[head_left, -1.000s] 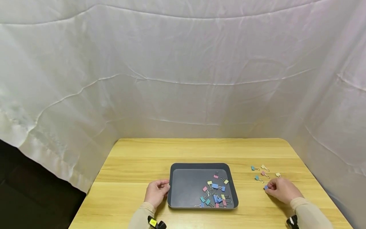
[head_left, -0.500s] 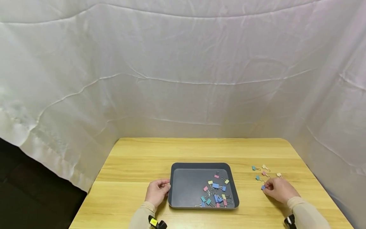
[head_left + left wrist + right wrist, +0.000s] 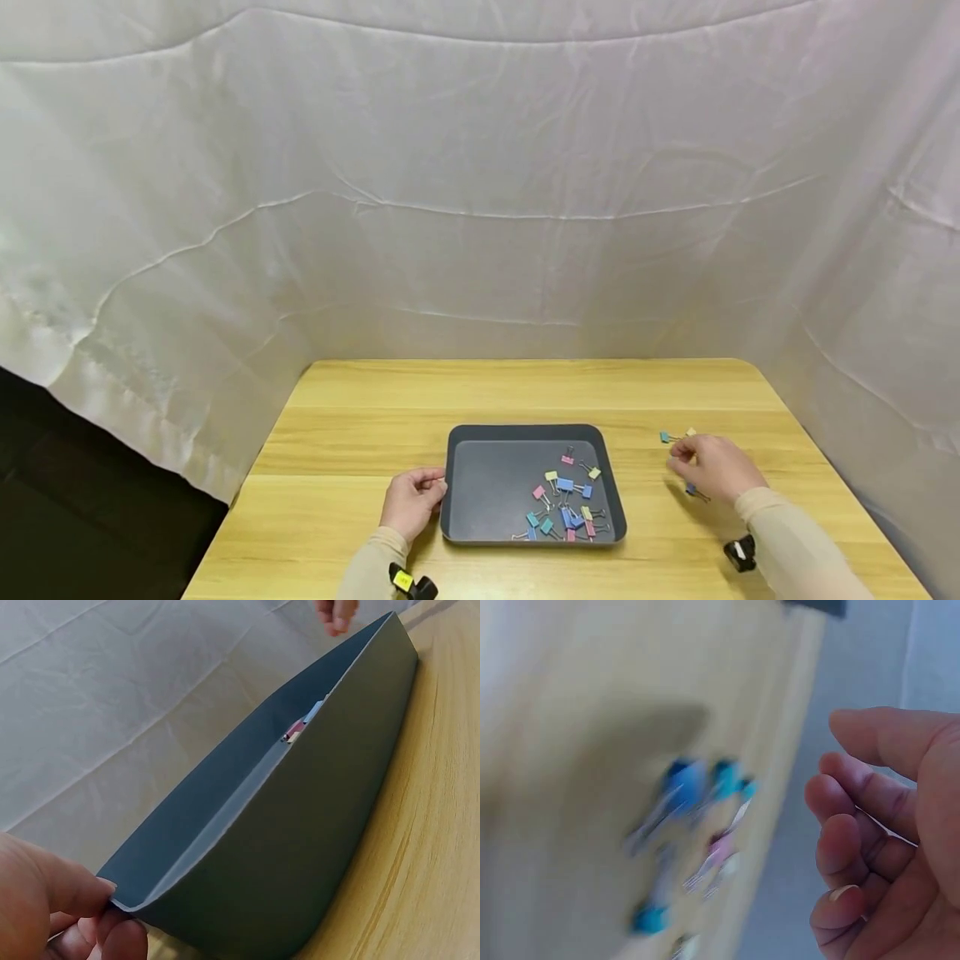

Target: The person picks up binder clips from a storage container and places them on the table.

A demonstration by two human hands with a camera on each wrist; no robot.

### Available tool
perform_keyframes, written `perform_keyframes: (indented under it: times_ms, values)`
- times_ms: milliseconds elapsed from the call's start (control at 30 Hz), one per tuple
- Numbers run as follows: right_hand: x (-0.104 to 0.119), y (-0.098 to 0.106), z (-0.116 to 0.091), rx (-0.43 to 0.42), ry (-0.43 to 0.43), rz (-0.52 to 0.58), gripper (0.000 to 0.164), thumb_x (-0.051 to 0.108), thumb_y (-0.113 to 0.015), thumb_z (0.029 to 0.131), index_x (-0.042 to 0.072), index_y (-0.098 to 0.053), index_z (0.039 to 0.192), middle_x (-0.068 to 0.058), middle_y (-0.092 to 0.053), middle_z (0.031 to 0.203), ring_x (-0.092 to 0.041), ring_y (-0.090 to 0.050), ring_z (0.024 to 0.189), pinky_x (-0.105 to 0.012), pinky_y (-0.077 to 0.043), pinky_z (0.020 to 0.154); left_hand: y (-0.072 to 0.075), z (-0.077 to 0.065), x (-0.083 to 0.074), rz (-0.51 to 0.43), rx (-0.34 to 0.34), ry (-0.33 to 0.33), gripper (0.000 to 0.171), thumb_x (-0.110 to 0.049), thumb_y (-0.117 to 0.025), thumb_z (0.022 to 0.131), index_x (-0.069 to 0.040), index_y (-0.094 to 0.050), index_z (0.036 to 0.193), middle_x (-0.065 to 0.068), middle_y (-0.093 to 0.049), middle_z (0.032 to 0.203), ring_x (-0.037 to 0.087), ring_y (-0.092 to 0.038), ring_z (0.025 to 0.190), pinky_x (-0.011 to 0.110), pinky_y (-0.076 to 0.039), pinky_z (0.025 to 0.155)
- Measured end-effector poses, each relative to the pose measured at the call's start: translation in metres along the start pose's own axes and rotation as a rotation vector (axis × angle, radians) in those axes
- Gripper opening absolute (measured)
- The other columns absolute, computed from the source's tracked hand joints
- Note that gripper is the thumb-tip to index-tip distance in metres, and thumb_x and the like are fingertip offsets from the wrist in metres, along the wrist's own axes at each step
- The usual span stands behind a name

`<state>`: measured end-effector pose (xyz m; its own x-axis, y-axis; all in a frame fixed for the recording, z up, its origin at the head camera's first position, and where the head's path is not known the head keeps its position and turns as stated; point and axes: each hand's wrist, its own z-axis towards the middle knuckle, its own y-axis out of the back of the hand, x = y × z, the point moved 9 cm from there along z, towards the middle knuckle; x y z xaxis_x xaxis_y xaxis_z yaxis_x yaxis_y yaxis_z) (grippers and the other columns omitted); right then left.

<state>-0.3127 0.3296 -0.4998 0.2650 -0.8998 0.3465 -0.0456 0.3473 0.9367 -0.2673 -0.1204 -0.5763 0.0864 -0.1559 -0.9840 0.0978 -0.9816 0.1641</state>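
My left hand (image 3: 411,505) pinches the left rim of a dark grey tray (image 3: 487,467); the left wrist view shows thumb and fingers at the tray's corner (image 3: 135,906). Inside the tray, toward its right side, lie several pink, yellow, blue and teal binder clips (image 3: 565,485). Over the table to the right, my right hand (image 3: 716,468) is raised with nothing in it, its fingers loosely bent and thumb apart in the right wrist view. A blue binder clip (image 3: 692,489) lies just below it. Farther back are a teal clip (image 3: 665,437) and a yellow clip (image 3: 691,432).
In the blurred right wrist view, a pink clip (image 3: 720,847) and another teal clip (image 3: 651,919) lie on the wooden table (image 3: 360,417) among the loose clips. Pale curtains (image 3: 525,275) hang round its back and sides.
My right hand has let go of the blue clip, risen and moved away from me and slightly left. The clip stays on the table. My left hand and the tray hold still.
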Motion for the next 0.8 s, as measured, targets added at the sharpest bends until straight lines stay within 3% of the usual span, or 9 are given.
perform_keyframes:
  times_ms: [267, 600, 800]
  values:
    - [0.067, -0.001, 0.036, -0.041, 0.130, -0.007, 0.018, 0.024, -0.073, 0.084, 0.008, -0.072, 0.094, 0.006, -0.065, 0.082, -0.011, -0.059, 0.074, -0.036, -0.053, 0.068, 0.004, 0.000, -0.004, 0.035, -0.019, -0.016, 0.023, 0.002, -0.067, 0.084, 0.012, -0.066, 0.105, 0.008, -0.063, 0.079, 0.012, -0.060, 0.064, 0.024, -0.054, 0.055]
    - [0.153, -0.038, 0.060, 0.087, 0.256, -0.028, 0.010, 0.027, -0.076, 0.082, 0.018, -0.072, 0.084, 0.011, -0.064, 0.076, -0.004, -0.055, 0.067, -0.028, -0.051, 0.063, 0.007, 0.001, -0.006, 0.036, -0.013, -0.016, 0.024, 0.004, -0.066, 0.083, 0.013, -0.066, 0.105, 0.009, -0.064, 0.079, 0.014, -0.061, 0.066, 0.023, -0.054, 0.056]
    - [0.185, -0.065, 0.060, 0.172, 0.350, -0.060, 0.011, 0.029, -0.076, 0.082, 0.022, -0.069, 0.076, 0.016, -0.059, 0.069, -0.001, -0.051, 0.060, -0.024, -0.047, 0.057, 0.005, 0.000, -0.007, 0.032, -0.009, -0.010, 0.024, 0.003, -0.067, 0.083, 0.013, -0.066, 0.105, 0.008, -0.063, 0.079, 0.015, -0.060, 0.067, 0.024, -0.054, 0.056]
